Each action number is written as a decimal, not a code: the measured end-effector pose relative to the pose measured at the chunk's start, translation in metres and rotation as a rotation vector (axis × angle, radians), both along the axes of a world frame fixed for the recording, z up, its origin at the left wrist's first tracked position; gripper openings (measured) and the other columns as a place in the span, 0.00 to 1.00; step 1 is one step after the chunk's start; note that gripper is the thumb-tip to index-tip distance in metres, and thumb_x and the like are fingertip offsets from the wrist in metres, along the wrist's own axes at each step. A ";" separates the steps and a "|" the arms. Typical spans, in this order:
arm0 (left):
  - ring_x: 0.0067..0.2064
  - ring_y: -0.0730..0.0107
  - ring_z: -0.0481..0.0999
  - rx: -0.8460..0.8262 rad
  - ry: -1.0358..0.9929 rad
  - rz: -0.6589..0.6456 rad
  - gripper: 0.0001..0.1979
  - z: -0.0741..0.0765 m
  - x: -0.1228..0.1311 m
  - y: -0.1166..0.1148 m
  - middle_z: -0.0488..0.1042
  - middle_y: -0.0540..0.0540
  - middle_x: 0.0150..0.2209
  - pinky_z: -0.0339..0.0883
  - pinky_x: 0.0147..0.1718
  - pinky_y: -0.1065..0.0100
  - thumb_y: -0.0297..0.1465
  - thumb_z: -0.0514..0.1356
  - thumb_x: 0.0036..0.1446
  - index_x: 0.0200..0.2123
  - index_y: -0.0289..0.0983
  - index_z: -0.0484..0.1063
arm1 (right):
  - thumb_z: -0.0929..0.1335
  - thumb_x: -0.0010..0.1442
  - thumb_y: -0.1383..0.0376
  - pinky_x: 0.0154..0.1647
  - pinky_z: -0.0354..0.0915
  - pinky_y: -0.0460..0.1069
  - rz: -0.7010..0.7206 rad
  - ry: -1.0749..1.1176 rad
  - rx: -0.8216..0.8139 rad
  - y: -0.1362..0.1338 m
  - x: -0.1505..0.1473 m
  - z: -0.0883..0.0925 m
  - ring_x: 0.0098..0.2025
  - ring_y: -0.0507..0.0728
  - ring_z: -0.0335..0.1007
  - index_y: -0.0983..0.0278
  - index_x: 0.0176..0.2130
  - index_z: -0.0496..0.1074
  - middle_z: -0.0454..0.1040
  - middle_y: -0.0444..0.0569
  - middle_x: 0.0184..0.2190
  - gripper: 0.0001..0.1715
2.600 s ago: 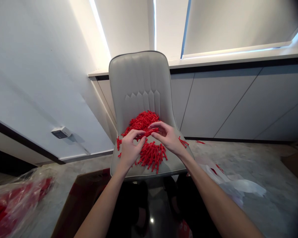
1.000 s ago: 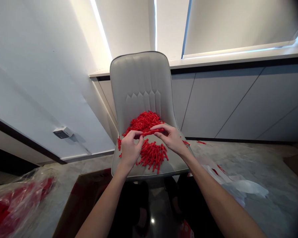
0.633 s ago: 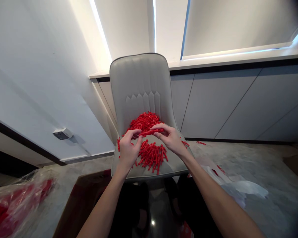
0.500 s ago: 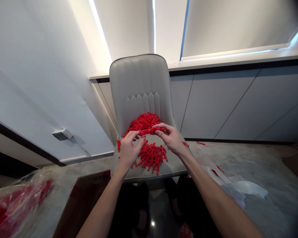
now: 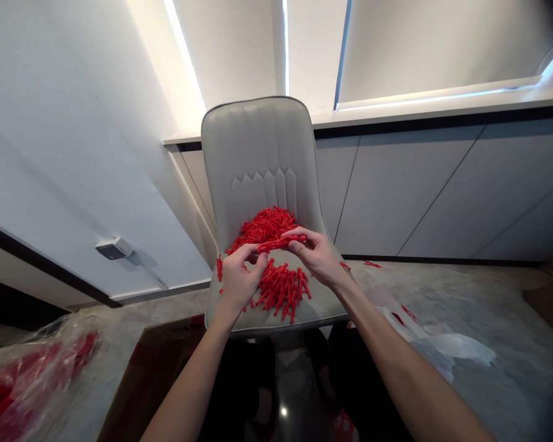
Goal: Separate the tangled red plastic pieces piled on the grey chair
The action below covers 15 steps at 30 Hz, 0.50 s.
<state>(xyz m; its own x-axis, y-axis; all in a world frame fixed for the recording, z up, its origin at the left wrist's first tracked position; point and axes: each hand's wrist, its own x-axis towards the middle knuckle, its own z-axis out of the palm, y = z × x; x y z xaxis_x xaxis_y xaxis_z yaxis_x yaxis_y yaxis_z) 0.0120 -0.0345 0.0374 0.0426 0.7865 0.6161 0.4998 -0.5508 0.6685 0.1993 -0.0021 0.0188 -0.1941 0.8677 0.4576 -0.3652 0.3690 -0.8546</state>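
Note:
My left hand point(image 5: 240, 276) is closed, thumb and forefinger at the left end of a slim, glossy red plastic piece point(image 5: 276, 244). My right hand point(image 5: 316, 253) pinches the right end of the same piece, so it spans level between both hands. Whether it is one piece or several together I cannot tell. Just behind my hands rises a heap of small red plastic pieces point(image 5: 267, 222) against the chair's backrest. Nearer to me, below my hands, a smaller fanned pile of knobby red pieces point(image 5: 282, 288) lies on the grey chair point(image 5: 260, 144).
Stray red pieces lie on the seat's left edge and on the floor at right point(image 5: 372, 264). A clear plastic bag with red contents point(image 5: 41, 374) is at lower left, beside a brown carton point(image 5: 161, 368). A white plastic bag point(image 5: 461, 348) lies right. Cabinets point(image 5: 410, 190) stand behind.
The left thumb and forefinger have come together at the left end of the red piece. The right hand keeps its grip; the view has shifted slightly.

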 end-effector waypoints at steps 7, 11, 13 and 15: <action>0.27 0.73 0.67 0.108 0.079 0.055 0.11 0.001 -0.001 -0.002 0.70 0.52 0.24 0.62 0.31 0.70 0.31 0.59 0.61 0.26 0.37 0.71 | 0.75 0.59 0.57 0.56 0.71 0.57 0.029 0.040 -0.022 0.000 -0.003 -0.003 0.47 0.57 0.76 0.58 0.43 0.81 0.79 0.48 0.43 0.12; 0.26 0.74 0.66 0.133 0.107 0.038 0.12 0.001 -0.002 -0.005 0.68 0.52 0.23 0.60 0.30 0.70 0.30 0.58 0.61 0.24 0.37 0.68 | 0.75 0.59 0.58 0.55 0.71 0.56 0.070 0.077 -0.037 -0.001 -0.005 -0.002 0.46 0.57 0.77 0.58 0.42 0.80 0.79 0.48 0.41 0.12; 0.26 0.74 0.65 0.139 0.113 0.027 0.13 0.002 -0.002 -0.006 0.66 0.53 0.22 0.59 0.28 0.70 0.30 0.58 0.61 0.23 0.37 0.66 | 0.76 0.58 0.58 0.55 0.72 0.57 0.080 0.085 -0.050 -0.002 -0.005 -0.001 0.45 0.57 0.77 0.59 0.42 0.80 0.79 0.48 0.41 0.12; 0.25 0.75 0.63 0.140 0.122 0.015 0.14 0.004 -0.002 -0.007 0.64 0.53 0.22 0.58 0.27 0.70 0.30 0.58 0.61 0.23 0.37 0.65 | 0.76 0.57 0.57 0.55 0.72 0.57 0.086 0.090 -0.061 -0.003 -0.004 0.000 0.45 0.57 0.77 0.59 0.42 0.80 0.79 0.48 0.40 0.12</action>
<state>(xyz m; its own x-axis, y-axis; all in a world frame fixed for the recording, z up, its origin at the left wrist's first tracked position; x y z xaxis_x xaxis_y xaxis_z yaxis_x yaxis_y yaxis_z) 0.0096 -0.0413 0.0411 0.1127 0.6947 0.7104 0.5808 -0.6261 0.5202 0.1954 -0.0049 0.0187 -0.2293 0.8766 0.4232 -0.4689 0.2815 -0.8372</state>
